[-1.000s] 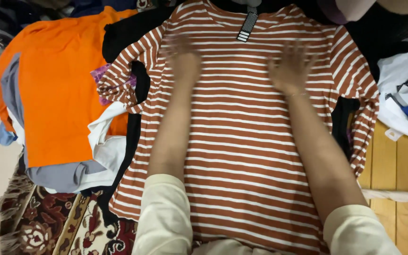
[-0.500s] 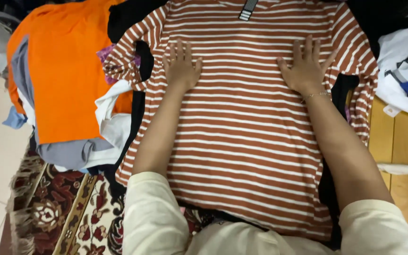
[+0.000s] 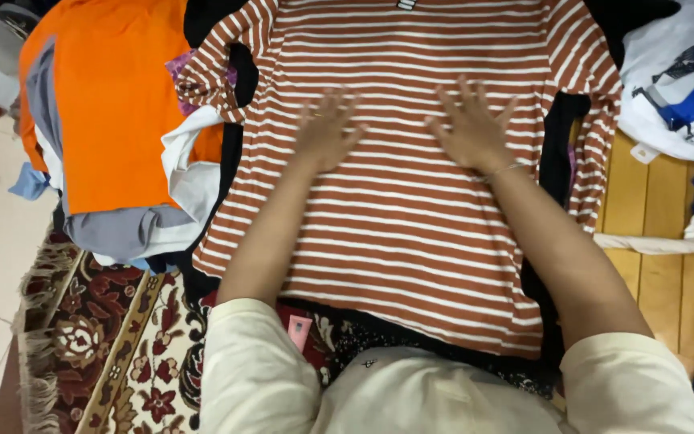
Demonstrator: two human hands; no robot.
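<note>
Head view, looking down: left hand (image 3: 327,133) and right hand (image 3: 471,128) rest open and flat, gripping nothing, pressing a rust-and-white striped shirt (image 3: 411,217) smooth where it lies spread over a clothes pile beside an orange garment (image 3: 114,104)

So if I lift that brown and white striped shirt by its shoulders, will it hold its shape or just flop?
Probably flop: the striped shirt lies flat as thin cloth, its right sleeve already crumpled. It looks light for its size. Pushed, it would likely bunch rather than slide, since it rests on other clothes and both the left hand and right hand press on it.
</note>
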